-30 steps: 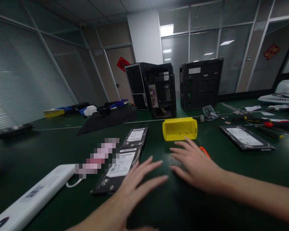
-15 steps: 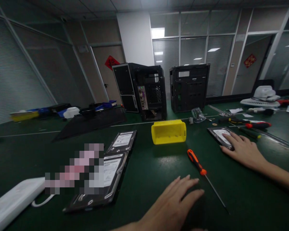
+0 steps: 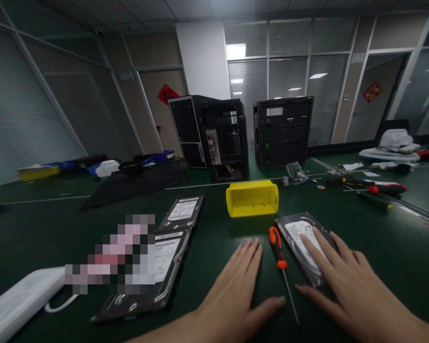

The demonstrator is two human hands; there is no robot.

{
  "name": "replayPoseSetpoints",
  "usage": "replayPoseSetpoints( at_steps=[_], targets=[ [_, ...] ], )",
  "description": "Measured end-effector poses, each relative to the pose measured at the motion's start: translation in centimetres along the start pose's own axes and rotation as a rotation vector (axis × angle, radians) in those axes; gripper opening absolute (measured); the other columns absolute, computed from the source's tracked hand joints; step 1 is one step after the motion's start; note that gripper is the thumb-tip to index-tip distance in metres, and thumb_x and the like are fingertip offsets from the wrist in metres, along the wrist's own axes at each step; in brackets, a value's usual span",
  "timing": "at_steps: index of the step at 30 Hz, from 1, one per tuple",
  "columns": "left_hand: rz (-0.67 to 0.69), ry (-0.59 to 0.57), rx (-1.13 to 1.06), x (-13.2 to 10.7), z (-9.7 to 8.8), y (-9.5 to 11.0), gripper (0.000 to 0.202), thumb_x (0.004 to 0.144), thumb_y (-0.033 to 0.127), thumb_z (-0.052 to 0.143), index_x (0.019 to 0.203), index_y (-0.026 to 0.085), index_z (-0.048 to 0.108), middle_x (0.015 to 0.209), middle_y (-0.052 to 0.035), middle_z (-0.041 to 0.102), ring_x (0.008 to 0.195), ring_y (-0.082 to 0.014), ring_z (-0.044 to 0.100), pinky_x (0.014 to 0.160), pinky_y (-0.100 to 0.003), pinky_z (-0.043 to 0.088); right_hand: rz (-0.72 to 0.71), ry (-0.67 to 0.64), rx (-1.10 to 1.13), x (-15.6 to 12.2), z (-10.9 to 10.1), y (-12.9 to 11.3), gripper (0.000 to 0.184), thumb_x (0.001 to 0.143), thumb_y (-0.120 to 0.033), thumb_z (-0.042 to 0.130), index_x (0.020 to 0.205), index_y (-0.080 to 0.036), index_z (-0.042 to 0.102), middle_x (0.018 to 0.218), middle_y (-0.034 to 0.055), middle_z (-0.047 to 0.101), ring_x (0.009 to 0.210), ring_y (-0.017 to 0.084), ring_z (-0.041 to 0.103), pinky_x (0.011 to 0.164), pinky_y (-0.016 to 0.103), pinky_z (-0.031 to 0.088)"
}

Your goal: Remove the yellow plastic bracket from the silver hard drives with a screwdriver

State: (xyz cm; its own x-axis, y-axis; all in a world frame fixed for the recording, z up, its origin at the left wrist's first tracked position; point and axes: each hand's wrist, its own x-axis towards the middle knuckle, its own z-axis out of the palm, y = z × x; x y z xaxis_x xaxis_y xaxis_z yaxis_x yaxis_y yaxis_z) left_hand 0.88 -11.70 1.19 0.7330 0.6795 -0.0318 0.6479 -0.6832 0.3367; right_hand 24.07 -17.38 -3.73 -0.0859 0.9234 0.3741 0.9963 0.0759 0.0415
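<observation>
My right hand [image 3: 346,286] lies flat with spread fingers on a hard drive [image 3: 300,236] on the green table. My left hand [image 3: 236,290] rests open and palm down on the mat, just left of an orange-handled screwdriver [image 3: 278,247] that lies between the two hands. A yellow plastic bin [image 3: 252,198] sits beyond the screwdriver. Two more hard drives, a nearer one [image 3: 153,271] and a farther one [image 3: 182,212], lie to the left.
Two black computer cases, one [image 3: 214,136] on the left and one [image 3: 282,131] on the right, stand at the back of the table. A black side panel [image 3: 136,183] lies to their left. Screwdrivers [image 3: 375,186] and small parts lie at the right. A white power strip [image 3: 17,305] sits near left.
My right hand has dragged the hard drive from the far right toward me, to just right of the screwdriver. My left hand has slid forward beside the screwdriver.
</observation>
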Motion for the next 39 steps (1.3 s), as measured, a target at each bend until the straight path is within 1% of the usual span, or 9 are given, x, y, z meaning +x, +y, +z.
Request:
replayPoseSetpoints(
  at_steps=[4, 8, 15, 20, 23, 28, 34, 37, 39],
  targets=[
    [0.005, 0.04, -0.017, 0.3, 0.1, -0.9, 0.08, 0.078, 0.061, 0.04, 0.139, 0.017, 0.015, 0.146, -0.0111, 0.012, 0.133, -0.0296, 0.01, 0.107, -0.049, 0.019, -0.087, 0.045, 0.013, 0.1, -0.1, -1.0, 0.076, 0.074, -0.068, 0.033, 0.135, -0.022, 0.035, 0.134, 0.0156, 0.041, 0.115, 0.044, 0.039, 0.072, 0.061, 0.044],
    [0.009, 0.033, -0.037, 0.3, 0.1, -1.0, 0.076, 0.081, 0.054, 0.042, 0.14, 0.018, 0.012, 0.146, -0.01, 0.011, 0.133, -0.0285, 0.009, 0.108, -0.048, 0.017, -0.151, 0.063, 0.004, 0.6, -0.8, -2.2, 0.067, 0.077, -0.062, 0.034, 0.133, -0.024, 0.039, 0.131, 0.0182, 0.043, 0.111, 0.045, 0.044, 0.065, 0.061, 0.047],
    [0.0, 0.064, -0.055, 0.1, 0.2, -1.5, 0.071, 0.084, 0.039, 0.042, 0.14, 0.018, 0.003, 0.147, -0.0086, 0.004, 0.134, -0.0264, 0.003, 0.109, -0.048, 0.012, -0.246, -0.006, 0.019, 1.7, -1.6, -5.0, 0.056, 0.081, -0.047, 0.039, 0.133, -0.029, 0.038, 0.129, 0.019, 0.045, 0.11, 0.047, 0.044, 0.061, 0.06, 0.047],
    [0.007, 0.14, -0.11, -0.4, 0.3, -2.0, 0.057, 0.089, 0.029, 0.033, 0.14, 0.024, 0.007, 0.148, -0.0035, 0.004, 0.134, -0.0227, 0.006, 0.109, -0.045, 0.016, -0.394, -0.034, 0.044, 1.7, -1.3, -5.7, 0.058, 0.082, -0.043, 0.041, 0.136, -0.027, 0.03, 0.132, 0.0195, 0.042, 0.108, 0.046, 0.046, 0.057, 0.057, 0.05],
    [0.009, 0.161, -0.146, -0.4, 0.5, -2.3, 0.051, 0.09, 0.026, 0.03, 0.138, 0.026, 0.015, 0.147, -0.001, 0.011, 0.134, -0.0208, 0.011, 0.11, -0.042, 0.017, -0.436, -0.043, 0.061, 1.7, -1.3, -5.8, 0.057, 0.082, -0.039, 0.042, 0.136, -0.025, 0.031, 0.131, 0.0183, 0.043, 0.109, 0.043, 0.046, 0.066, 0.06, 0.048],
    [0.003, 0.18, -0.192, -0.2, 0.7, -2.6, 0.046, 0.09, 0.024, 0.031, 0.135, 0.026, 0.025, 0.145, -0.0003, 0.02, 0.133, -0.0189, 0.016, 0.11, -0.039, 0.019, -0.333, -0.082, 0.17, 1.9, -2.1, -5.6, 0.054, 0.082, -0.048, 0.039, 0.129, -0.022, 0.044, 0.13, 0.0139, 0.047, 0.113, 0.039, 0.045, 0.084, 0.063, 0.039],
    [0.016, 0.244, -0.261, 0.2, 1.0, -2.9, 0.04, 0.091, 0.024, 0.032, 0.131, 0.026, 0.035, 0.141, -0.0011, 0.028, 0.131, -0.0169, 0.023, 0.109, -0.037, 0.022, -0.209, -0.171, 0.469, 1.5, -2.2, -3.9, 0.051, 0.087, -0.048, 0.033, 0.133, -0.028, 0.034, 0.139, 0.0029, 0.036, 0.126, 0.026, 0.03, 0.101, 0.049, 0.03],
    [-0.004, 0.256, -0.289, 0.3, 1.0, -2.8, 0.038, 0.091, 0.025, 0.032, 0.129, 0.026, 0.038, 0.14, -0.0011, 0.03, 0.13, -0.0172, 0.025, 0.108, -0.037, 0.023, -0.055, -0.131, 0.617, 2.4, -1.2, -2.7, 0.049, 0.088, -0.046, 0.032, 0.132, -0.027, 0.034, 0.141, 0.0024, 0.031, 0.129, 0.021, 0.024, 0.104, 0.042, 0.026],
    [-0.017, 0.257, -0.296, 0.3, 1.0, -2.8, 0.039, 0.091, 0.026, 0.033, 0.129, 0.027, 0.037, 0.14, -0.0013, 0.03, 0.13, -0.0181, 0.025, 0.108, -0.038, 0.024, 0.058, -0.105, 0.712, 3.7, -0.3, -2.0, 0.051, 0.088, -0.047, 0.031, 0.132, -0.022, 0.034, 0.138, 0.0057, 0.034, 0.127, 0.018, 0.027, 0.105, 0.038, 0.025]
  ],
)
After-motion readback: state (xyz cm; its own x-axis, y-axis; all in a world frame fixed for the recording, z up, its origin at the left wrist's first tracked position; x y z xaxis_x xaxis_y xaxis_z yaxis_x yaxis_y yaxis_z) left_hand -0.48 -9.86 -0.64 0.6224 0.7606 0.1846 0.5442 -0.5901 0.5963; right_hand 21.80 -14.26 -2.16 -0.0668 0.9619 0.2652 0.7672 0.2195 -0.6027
